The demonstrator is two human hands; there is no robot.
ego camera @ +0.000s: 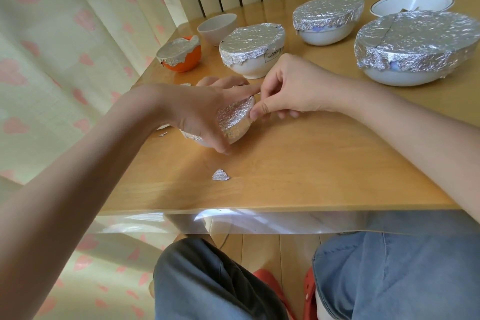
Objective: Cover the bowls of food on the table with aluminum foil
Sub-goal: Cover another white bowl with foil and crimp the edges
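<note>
Your wooden surface (pixel 298 163) carries every item in view. Farthest right sits the largest foil-covered bowl (pixel 415 47), white, with its foil folded down over the rim. Behind it stands an uncovered white dish (pixel 411 4) with a dark rim line; its contents cannot be made out. To the left is a second foil-covered bowl (pixel 327 17), then a third foil-covered bowl (pixel 250 49) bearing a printed label on its side. Behind that one stands a small empty beige bowl (pixel 217 27), and beside it, at the surface's far left edge, an orange bowl (pixel 180 54) with foil over its top. Your left hand (pixel 205 112) lies across the small white bowl (pixel 235 122) nearest you, fingers curled round it, thumb low on the near side, holding it tilted so its foil-covered top faces right. Your right hand (pixel 285 91) meets the bowl's upper right rim, thumb and forefinger pinching the foil edge there, the other fingers curled beneath. A torn foil scrap (pixel 220 175) lies on the surface just nearer you than the bowl, and a smaller foil fragment (pixel 163 134) lies to the bowl's left.
</note>
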